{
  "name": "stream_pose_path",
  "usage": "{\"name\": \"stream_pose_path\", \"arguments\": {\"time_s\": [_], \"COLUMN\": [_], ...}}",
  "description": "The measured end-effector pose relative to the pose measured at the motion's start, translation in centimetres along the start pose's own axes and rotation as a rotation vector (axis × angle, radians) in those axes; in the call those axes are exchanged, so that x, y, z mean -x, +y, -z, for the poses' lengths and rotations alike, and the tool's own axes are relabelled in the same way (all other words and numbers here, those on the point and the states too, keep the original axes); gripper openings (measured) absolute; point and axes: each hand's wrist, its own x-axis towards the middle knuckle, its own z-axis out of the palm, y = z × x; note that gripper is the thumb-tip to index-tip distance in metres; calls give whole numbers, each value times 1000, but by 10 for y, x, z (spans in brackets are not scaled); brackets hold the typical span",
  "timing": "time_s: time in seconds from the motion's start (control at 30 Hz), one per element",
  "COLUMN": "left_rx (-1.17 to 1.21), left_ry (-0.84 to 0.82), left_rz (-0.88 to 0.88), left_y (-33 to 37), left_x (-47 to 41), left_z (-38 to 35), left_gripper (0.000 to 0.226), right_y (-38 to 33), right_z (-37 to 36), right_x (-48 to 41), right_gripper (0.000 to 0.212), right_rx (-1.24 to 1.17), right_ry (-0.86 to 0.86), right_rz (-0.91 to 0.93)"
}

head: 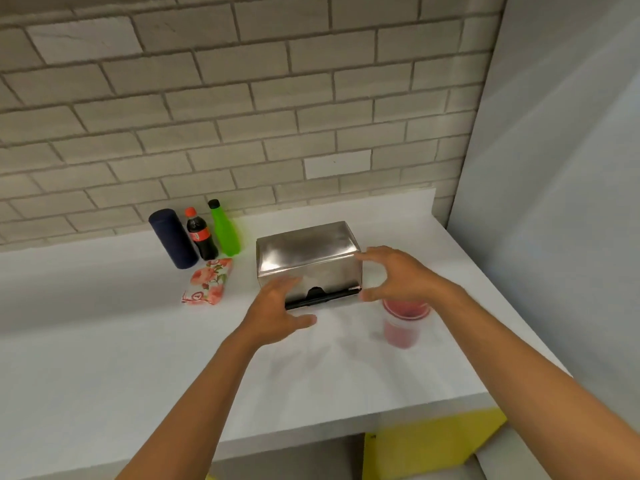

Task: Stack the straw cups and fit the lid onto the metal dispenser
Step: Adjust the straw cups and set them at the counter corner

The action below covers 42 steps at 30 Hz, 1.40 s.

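Steel-bright metal dispenser on the white table, lid seemingly already seated over it, black strip along the front bottom edge. Left hand at the front left corner, fingers spread and released, maybe touching the steel, hard to tell through the blur. Right hand at the right end, fingers and thumb curved wide, gripping nothing, about to close on the box or just let go of it; cannot say which. Red straw cups just beside the dispenser, right under the right wrist, blurred, so count and nesting not clear.

Risks, as a judgement only: smooth steel slipping if squeezed from one side alone. Lid seated crooked if pressed at one end only. Light cups knocked over by the right wrist, or pushed to the near table edge. Dispenser shoved left toward the flowered packet, the dark blue cylinder, cola bottle and green bottle.
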Motion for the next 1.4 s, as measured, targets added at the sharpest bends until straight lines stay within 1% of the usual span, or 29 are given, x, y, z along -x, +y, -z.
{"name": "stream_pose_path", "arguments": {"time_s": [0.13, 0.23, 0.37, 0.47, 0.6, 0.77, 0.87, 0.93, 1.03, 1.07, 1.13, 1.17, 1.27, 1.3, 1.4], "left_rx": [227, 403, 598, 717, 822, 901, 943, 970, 988, 999, 1024, 1033, 1046, 1047, 1052], "left_ry": [-101, -160, -166, -153, -107, -92, -55, -35, -25, -10, 29, 46, 79, 80, 77], "left_rz": [32, 87, 160, 217, 310, 428, 473, 482, 465, 472, 496, 506, 528, 535, 544], "left_y": [20, 41, 66, 79, 91, 109, 120, 127, 135, 138, 144, 146, 155, 159, 168], "left_x": [23, 33, 36, 33, 26, 16, 8, 5, 1, 0, -2, -3, -8, -10, -21], "left_z": [-33, -57, -80, -95, -110, -129, -143, -153, -169, -174, -182, -185, -193, -194, -200], "left_gripper": [94, 99, 103, 101, 99, 97, 94, 85, 45, 37, 33, 30, 25, 24, 29], "right_y": [17, 37, 60, 74, 88, 101, 108, 113, 120, 122, 128, 131, 140, 143, 155], "right_z": [-4, -8, -15, -25, -39, -48, -47, -47, -47, -47, -48, -48, -44, -43, -39], "right_x": [54, 84, 105, 113, 115, 104, 96, 91, 86, 84, 82, 81, 78, 78, 73], "right_gripper": [91, 94, 103, 106, 103, 102, 99, 96, 94, 93, 87, 80, 51, 47, 50], "right_rx": [-146, -246, -409, -547, -704, -891, -981, -1012, -1027, -1028, -1020, -1018, -1057, -1071, -1087], "right_ry": [145, 210, 219, 228, 213, 235, 192, 150, 84, 64, 30, 11, -53, -57, -32], "right_rz": [-116, -212, -331, -390, -438, -498, -501, -482, -453, -449, -444, -437, -403, -402, -409]}}
